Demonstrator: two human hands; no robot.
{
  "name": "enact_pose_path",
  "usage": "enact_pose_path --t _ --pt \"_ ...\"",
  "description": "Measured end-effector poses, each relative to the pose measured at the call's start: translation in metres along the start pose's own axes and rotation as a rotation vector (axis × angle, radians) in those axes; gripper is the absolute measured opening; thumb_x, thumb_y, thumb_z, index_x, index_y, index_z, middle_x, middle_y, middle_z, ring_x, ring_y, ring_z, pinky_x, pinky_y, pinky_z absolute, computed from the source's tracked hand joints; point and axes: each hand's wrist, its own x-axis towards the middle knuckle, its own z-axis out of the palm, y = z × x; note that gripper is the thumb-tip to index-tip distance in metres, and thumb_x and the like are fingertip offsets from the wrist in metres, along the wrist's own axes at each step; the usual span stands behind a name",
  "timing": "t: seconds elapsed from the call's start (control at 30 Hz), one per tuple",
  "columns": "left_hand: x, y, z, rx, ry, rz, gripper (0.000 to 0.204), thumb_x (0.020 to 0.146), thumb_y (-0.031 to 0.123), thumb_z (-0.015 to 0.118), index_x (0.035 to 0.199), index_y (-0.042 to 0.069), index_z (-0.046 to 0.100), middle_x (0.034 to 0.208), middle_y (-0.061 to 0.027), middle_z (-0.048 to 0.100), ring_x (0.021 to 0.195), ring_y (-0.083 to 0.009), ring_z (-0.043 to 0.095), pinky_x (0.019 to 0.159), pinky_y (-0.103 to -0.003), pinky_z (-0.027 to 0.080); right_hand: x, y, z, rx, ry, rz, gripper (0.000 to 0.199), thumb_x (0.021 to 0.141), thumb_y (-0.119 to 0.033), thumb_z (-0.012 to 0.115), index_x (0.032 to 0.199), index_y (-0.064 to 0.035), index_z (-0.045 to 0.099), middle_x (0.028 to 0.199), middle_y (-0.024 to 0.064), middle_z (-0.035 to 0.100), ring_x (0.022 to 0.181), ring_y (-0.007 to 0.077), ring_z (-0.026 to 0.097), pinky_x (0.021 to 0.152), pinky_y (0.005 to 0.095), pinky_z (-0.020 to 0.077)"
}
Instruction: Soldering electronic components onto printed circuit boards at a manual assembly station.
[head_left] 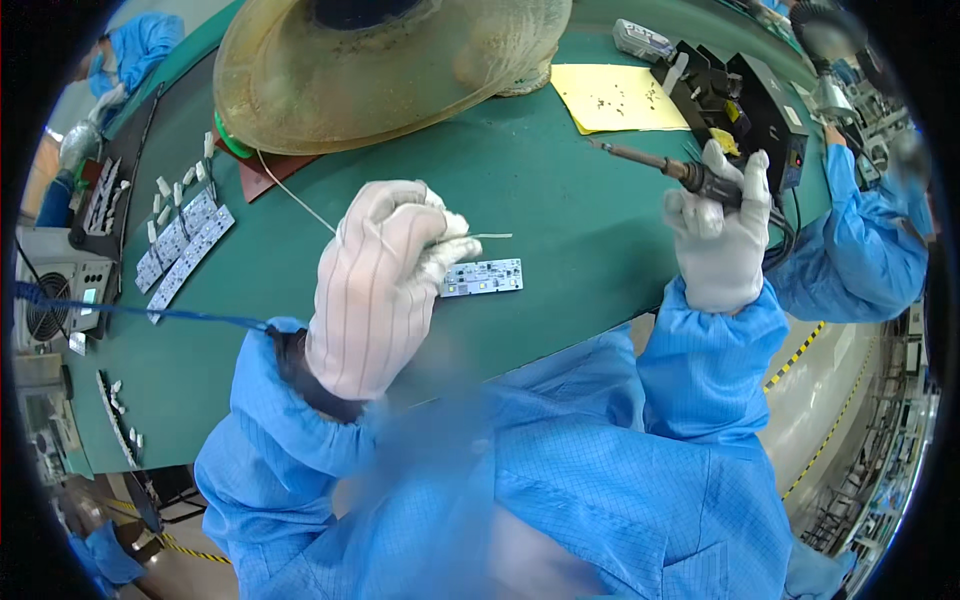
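My left hand (375, 280), in a white striped glove, pinches a thin strand of solder wire (492, 236) whose tip sticks out to the right of the fingers. The wire's other end (290, 190) runs up and left toward a green spool (230, 138). Just below the fingertips lies a small white circuit board (484, 278), its left end partly covered by the hand. My right hand (722, 225), gloved too, is closed round the dark handle of a soldering iron (690, 174). The iron's tip points left, raised well apart from the board.
A large translucent fume hood (400, 90) hangs over the far side. Several circuit boards with white connectors (185, 250) lie at left. A yellow sponge-like sheet (620, 98) with dark specks and a black soldering station (765, 110) stand at far right. Co-workers in blue (860, 230) sit on either side.
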Motion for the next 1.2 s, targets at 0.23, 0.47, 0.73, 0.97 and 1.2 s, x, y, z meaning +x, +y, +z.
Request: enact_pose_path --t 0.23,0.47,0.73,0.97,1.2 --pt "0.001 -0.008 -0.001 -0.075 0.075 -0.004 0.025 0.069 0.009 0.082 0.085 0.006 0.063 0.089 -0.0075 0.062 0.08 -0.0242 0.06 0.069 -0.034 0.05 -0.03 0.018 0.005 0.12 -0.054 0.277 0.038 0.101 -0.017 0.051 0.137 -0.007 0.044 0.104 0.0113 0.059 0.067 0.0141 0.057 0.069 0.0284 0.0564" --pt "0.0 -0.011 0.0 0.009 0.112 0.046 0.026 0.066 0.009 0.084 0.083 0.007 0.063 0.089 -0.0071 0.062 0.079 -0.0236 0.06 0.067 -0.034 0.049 -0.039 0.016 0.032 -0.24 -0.01 0.269 0.041 0.104 -0.034 0.042 0.12 0.0008 0.056 0.092 0.0107 0.06 0.067 0.0151 0.059 0.068 0.0283 0.0549" --pt "-0.001 -0.012 0.003 0.022 0.122 0.052 0.024 0.067 0.01 0.084 0.08 0.007 0.064 0.09 -0.0072 0.062 0.082 -0.0236 0.061 0.07 -0.035 0.049 -0.037 0.013 0.04 -0.072 0.065 0.388 0.066 0.098 -0.059 0.039 0.099 0.0011 0.067 0.079 0.01 0.06 0.062 0.0199 0.059 0.064 0.0299 0.053" --pt "-0.002 -0.009 0.002 0.028 0.088 0.035 0.022 0.068 0.01 0.082 0.08 0.007 0.064 0.089 -0.0082 0.062 0.084 -0.0245 0.062 0.071 -0.036 0.049 -0.039 0.013 0.045 -0.198 0.097 0.331 0.066 0.098 -0.059 0.039 0.099 0.0006 0.068 0.074 0.0098 0.06 0.061 0.0188 0.058 0.063 0.0285 0.0509" --pt "-0.003 -0.01 0.004 -0.022 0.075 0.078 0.024 0.066 0.011 0.083 0.079 0.006 0.064 0.088 -0.008 0.063 0.083 -0.0241 0.062 0.07 -0.035 0.05 -0.04 0.012 0.043 -0.228 0.012 0.337 0.062 0.103 -0.052 0.033 0.104 -0.0006 0.068 0.076 0.0094 0.061 0.061 0.0153 0.057 0.064 0.0249 0.0473"
